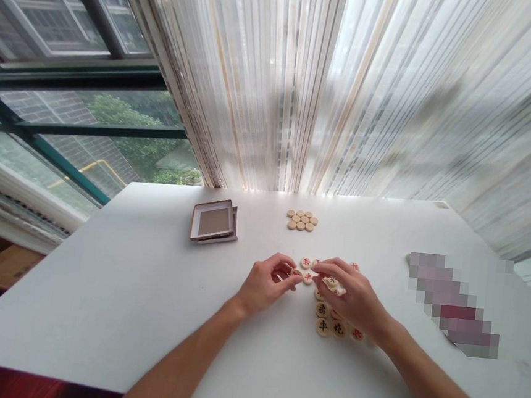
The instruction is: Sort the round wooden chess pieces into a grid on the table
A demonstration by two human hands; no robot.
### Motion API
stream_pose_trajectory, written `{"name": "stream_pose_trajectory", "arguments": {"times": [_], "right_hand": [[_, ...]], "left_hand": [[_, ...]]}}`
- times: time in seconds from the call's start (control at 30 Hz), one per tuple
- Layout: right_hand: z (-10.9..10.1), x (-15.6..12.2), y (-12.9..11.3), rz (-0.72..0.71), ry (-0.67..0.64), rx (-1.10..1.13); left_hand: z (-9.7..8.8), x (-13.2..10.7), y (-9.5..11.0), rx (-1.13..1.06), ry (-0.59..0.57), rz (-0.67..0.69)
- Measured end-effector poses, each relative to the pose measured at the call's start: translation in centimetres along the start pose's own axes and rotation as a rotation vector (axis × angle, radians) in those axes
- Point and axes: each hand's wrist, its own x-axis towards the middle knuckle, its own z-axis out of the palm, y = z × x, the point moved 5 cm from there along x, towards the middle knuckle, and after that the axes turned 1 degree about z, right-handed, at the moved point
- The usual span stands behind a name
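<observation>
Several round wooden chess discs with red or black characters [332, 319] lie face up in a loose cluster at the middle of the white table [112, 297]. My left hand [265, 284] rests just left of them, its fingers curled and pinching one red-marked disc [297, 274]. My right hand [352, 293] lies over the cluster, fingers bent down onto the discs and pressed on one near its fingertips [331, 281]. A second group of several blank-faced discs [301, 220] sits packed together farther back.
A shallow cardboard box lid and tray [214, 221] lie at the back left of the table. A blurred-out object [454, 304] rests at the right. Striped curtains [349, 88] hang behind the table's far edge, with a window [71, 83] at the left.
</observation>
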Motion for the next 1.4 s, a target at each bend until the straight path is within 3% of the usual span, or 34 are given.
{"name": "stream_pose_trajectory", "arguments": {"times": [0.07,0.13,0.37,0.47,0.57,0.67,0.8,1.27,1.4], "right_hand": [[0.3,0.0,-0.3,-0.020,-0.040,0.022],[0.6,0.0,-0.6,-0.038,-0.069,0.033],[0.7,0.1,-0.9,-0.045,-0.066,0.068],[0.1,0.1,-0.7,-0.041,-0.019,0.047],[-0.9,0.3,-0.2,-0.015,0.070,0.002],[-2.0,0.6,0.4,0.017,0.145,-0.021],[-2.7,0.7,0.7,0.036,0.185,-0.050],[-2.0,0.5,0.8,0.033,0.117,-0.027],[-1.8,0.4,0.8,0.020,0.114,-0.011]], "left_hand": [[1.2,-0.2,-0.2,-0.247,-0.010,-0.080],[2.1,-0.3,-0.2,-0.343,-0.008,-0.109],[2.3,-0.3,-0.1,-0.339,-0.015,-0.083],[1.9,-0.3,0.2,-0.222,0.002,-0.024],[1.3,-0.5,1.3,0.118,0.020,0.179],[1.5,-0.7,2.2,0.446,-0.061,0.398],[2.0,-0.7,2.0,0.647,-0.152,0.473],[1.4,-0.6,1.7,0.630,-0.164,0.463],[1.3,-0.6,2.0,0.515,-0.129,0.437]]}}
